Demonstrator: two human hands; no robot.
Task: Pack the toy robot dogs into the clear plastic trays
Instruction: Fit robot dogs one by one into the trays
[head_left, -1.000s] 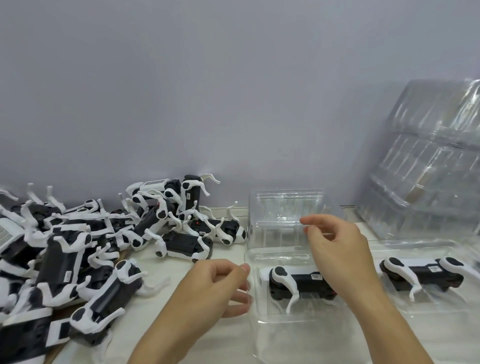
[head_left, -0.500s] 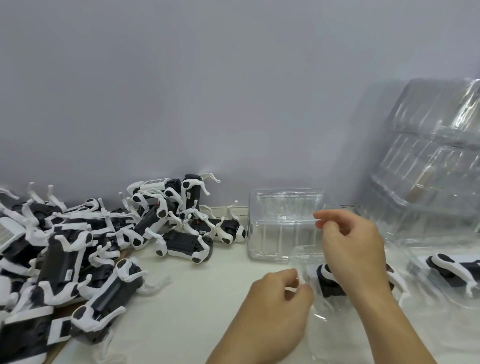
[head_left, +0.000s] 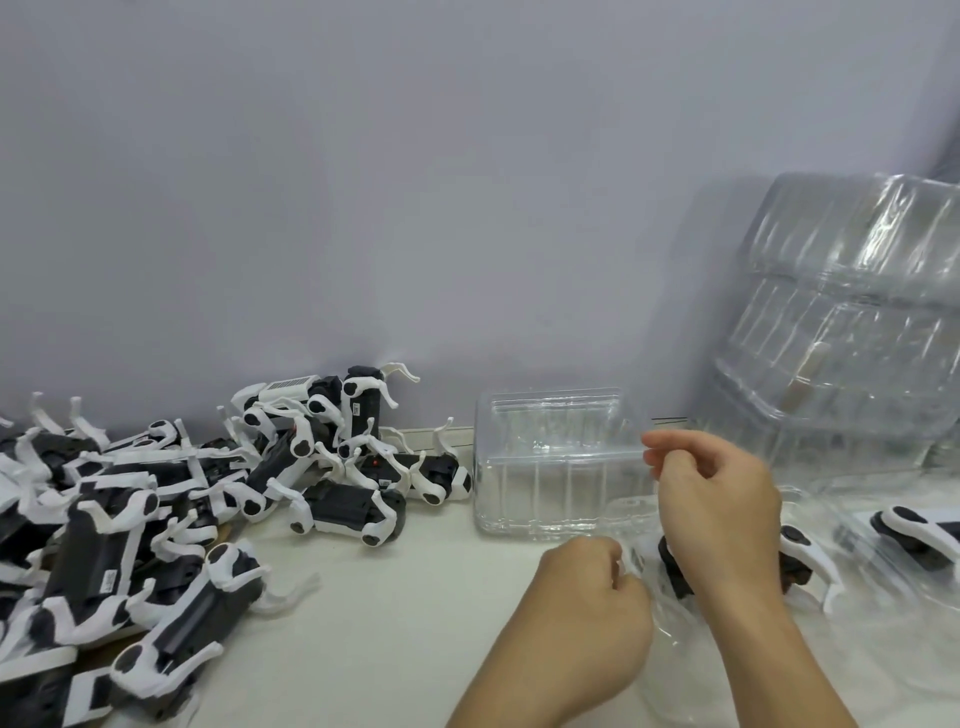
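Head view: clear plastic tray (head_left: 675, 670) sits lower right of frame on the white table (head_left: 395, 623), w/ one toy robot dog (head_left: 795, 564) lying in it, black body & white legs, mostly hidden behind the right hand (head_left: 719, 506). Left hand (head_left: 592, 613) is at the tray's left edge, fingers curled & pinching the thin plastic there. Right hand is raised above the tray, thumb & forefinger pinched together near the top; looks like they grip the edge of the clear lid, but plastic is too transparent to be sure. Second packed dog (head_left: 914, 530) lies in another clear tray (head_left: 857, 535) at the right edge of frame, just beside the first. Behind the hands, center frame, an empty clear tray (head_left: 545, 467) stands against the wall, open side up. Left third of frame holds a big heap of loose robot dogs (head_left: 156, 519), black & white, legs sticking out every way, tangled on top of each other; heap runs from the lower left corner up to a dog standing on end (head_left: 363, 405) by the wall. Upper right: tall stack of clear trays (head_left: 852, 332) leans against the grey wall (head_left: 415, 182), well apart from the heap of dogs.
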